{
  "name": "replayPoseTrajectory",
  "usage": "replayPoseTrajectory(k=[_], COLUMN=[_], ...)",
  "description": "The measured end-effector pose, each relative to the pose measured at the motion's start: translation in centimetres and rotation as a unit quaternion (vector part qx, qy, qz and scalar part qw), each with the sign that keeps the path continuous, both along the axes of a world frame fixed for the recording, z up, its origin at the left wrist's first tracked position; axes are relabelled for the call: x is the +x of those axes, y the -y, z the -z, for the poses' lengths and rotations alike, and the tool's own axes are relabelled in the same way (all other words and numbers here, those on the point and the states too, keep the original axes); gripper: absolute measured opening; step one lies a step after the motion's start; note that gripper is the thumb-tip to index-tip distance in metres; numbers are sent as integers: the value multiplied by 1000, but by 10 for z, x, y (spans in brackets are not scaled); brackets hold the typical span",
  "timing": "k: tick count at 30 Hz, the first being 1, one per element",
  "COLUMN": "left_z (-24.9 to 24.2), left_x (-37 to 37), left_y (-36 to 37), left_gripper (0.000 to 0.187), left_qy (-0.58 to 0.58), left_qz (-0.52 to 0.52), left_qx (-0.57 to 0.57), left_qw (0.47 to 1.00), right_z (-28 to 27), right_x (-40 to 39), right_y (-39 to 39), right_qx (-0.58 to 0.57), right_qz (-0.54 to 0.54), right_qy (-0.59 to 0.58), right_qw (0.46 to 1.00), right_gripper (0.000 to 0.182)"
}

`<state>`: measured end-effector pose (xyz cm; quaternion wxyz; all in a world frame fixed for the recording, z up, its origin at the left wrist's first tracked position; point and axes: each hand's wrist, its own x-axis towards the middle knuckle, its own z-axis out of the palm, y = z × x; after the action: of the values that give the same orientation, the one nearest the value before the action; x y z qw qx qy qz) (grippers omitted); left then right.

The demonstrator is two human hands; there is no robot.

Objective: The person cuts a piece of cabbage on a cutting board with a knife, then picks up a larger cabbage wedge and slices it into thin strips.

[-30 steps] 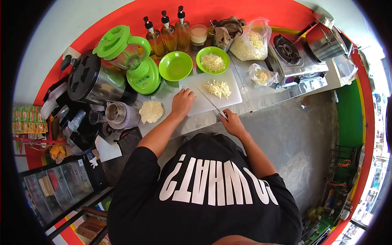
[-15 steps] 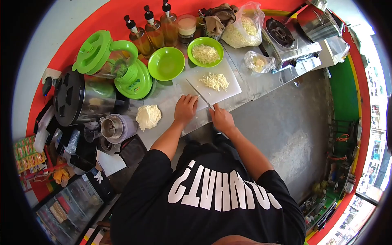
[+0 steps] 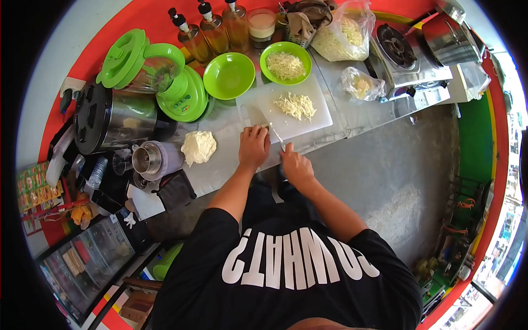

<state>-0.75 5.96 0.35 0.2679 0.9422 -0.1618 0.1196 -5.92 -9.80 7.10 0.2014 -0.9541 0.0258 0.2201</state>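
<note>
A knife (image 3: 278, 135) points up and left over the near edge of the white cutting board (image 3: 319, 118), its handle in my right hand (image 3: 297, 166). My left hand (image 3: 254, 146) is at the board's near left corner with its fingers curled together; a small piece just beyond the fingertips is too small to name. Pale shredded food (image 3: 297, 106) lies heaped on the board. Behind it a green bowl (image 3: 309, 66) holds more pale shreds, and another green bowl (image 3: 229, 76) beside it looks empty. A pale lump (image 3: 198, 148) rests on the counter left of my left hand.
A green blender (image 3: 184, 99) and a metal container (image 3: 155, 159) stand at the left. Pump bottles (image 3: 212, 30) line the back. Toward the right are a bag of pale shreds (image 3: 344, 36), a smaller bag (image 3: 362, 84) and a stove (image 3: 410, 63).
The view has shifted, so the counter items sit differently in the frame. The knife blade has turned and now catches the light. Both hands remain near the board's front edge.
</note>
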Motion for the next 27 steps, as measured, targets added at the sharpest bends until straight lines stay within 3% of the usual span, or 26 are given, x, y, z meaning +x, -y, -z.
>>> replayPoseTrajectory(k=[7,14,27], left_z=[3,2,7], left_x=[-1,2,-4], left_y=[3,4,3], left_gripper=[20,21,20], left_qy=[-13,-12,7], left_qz=[-23,-21,-27], left_qx=[43,34,17], left_qw=[999,999,999], right_z=[-11,31,22], right_x=[10,25,22], right_y=[18,8,2], right_qx=[-23,23,46], right_qz=[-73,-46,-28], right_qy=[24,43,27], right_qw=[997,998,998], right_gripper=[31,31,32])
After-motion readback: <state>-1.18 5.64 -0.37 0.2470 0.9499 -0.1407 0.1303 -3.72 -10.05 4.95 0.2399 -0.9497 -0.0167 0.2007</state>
